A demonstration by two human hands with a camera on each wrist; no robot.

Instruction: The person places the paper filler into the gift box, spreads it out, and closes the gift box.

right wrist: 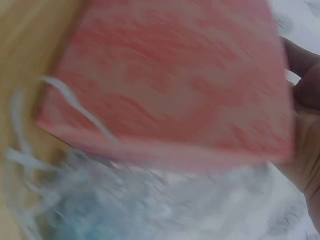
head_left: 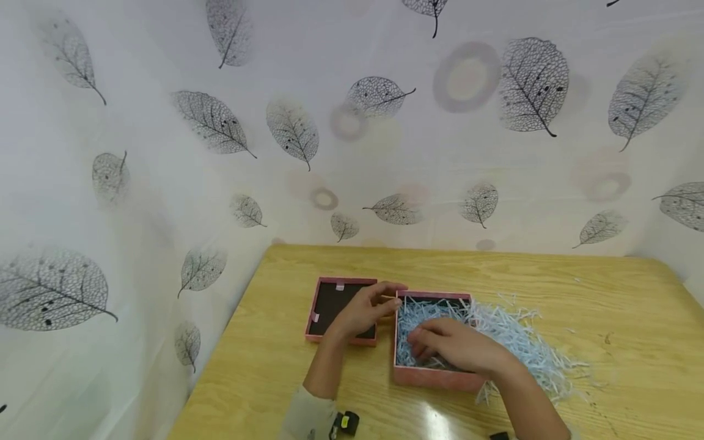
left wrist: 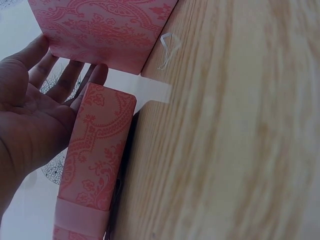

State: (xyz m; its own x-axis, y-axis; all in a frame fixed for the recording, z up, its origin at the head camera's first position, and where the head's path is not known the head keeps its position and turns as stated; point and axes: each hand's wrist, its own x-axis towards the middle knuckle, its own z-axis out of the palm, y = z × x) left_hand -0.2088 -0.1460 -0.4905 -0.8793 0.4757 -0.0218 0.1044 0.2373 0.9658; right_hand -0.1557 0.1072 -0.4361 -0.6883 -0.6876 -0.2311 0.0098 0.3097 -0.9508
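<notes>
A pink patterned box (head_left: 432, 380) stands on the table, holding pale blue shredded paper (head_left: 409, 315). My left hand (head_left: 363, 310) reaches over the shallow lid (head_left: 337, 305) to the box's left wall. Its relaxed fingers touch that wall in the left wrist view, beside the upright pink box side (left wrist: 105, 35). Inside the box, my right hand (head_left: 453, 345) is lowered onto the paper with bent fingers. Whether it pinches any strands cannot be seen. The right wrist view is blurred, and the box's pink wall (right wrist: 170, 80) hides most of those fingers.
A loose heap of shredded paper (head_left: 522, 348) spreads over the wooden table (head_left: 621, 318) right of the box. The lid lies with its black inside up, pale tabs showing. Leaf-printed cloth (head_left: 385, 153) hangs behind and along the left.
</notes>
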